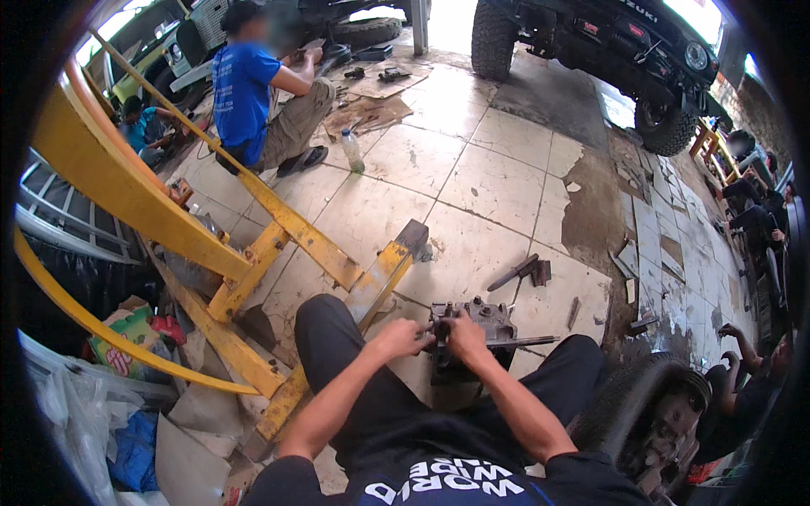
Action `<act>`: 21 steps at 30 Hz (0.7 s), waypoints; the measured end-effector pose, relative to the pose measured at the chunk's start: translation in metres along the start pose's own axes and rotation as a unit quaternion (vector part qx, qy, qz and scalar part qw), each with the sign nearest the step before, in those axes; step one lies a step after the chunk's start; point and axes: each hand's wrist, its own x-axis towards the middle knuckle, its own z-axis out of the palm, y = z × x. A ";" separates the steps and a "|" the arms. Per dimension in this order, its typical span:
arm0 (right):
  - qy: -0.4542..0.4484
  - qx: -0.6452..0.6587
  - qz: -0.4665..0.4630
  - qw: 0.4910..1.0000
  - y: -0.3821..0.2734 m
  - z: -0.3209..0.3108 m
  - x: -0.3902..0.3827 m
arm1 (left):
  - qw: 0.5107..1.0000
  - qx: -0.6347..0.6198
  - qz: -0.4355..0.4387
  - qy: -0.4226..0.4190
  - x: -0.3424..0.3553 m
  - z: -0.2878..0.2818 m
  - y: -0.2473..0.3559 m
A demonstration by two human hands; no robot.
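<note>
Between my knees on the tiled floor stands a dark, greasy metal housing (494,319), gearbox-like, with bolts along its top. My left hand (400,339) is at the housing's left end, its fingers closed around a small dark part too unclear to name. Right beside it, my right hand (465,337) is closed, its fingers curled down at the same end of the housing; what they grip is hidden. A long thin metal rod (531,341) sticks out to the right from the housing, past my right wrist.
A yellow steel hoist frame (325,244) stands close on my left. Past the housing lie a dark tool-like bar (515,271) and a metal block (541,272). A tyre (629,405) is near my right knee. A person in blue (245,101) squats ahead; a bottle (352,152) stands nearby.
</note>
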 end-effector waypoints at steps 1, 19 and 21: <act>-0.012 -0.006 0.002 1.000 -0.002 -0.002 0.003 | 0.998 0.053 0.023 0.038 0.001 -0.003 -0.003; 0.011 0.015 0.021 1.000 -0.021 -0.004 -0.004 | 0.989 -0.140 -0.015 0.055 0.011 0.013 -0.020; 0.048 0.048 0.020 0.997 -0.026 -0.006 -0.019 | 0.988 -0.145 0.009 0.055 0.006 0.012 -0.016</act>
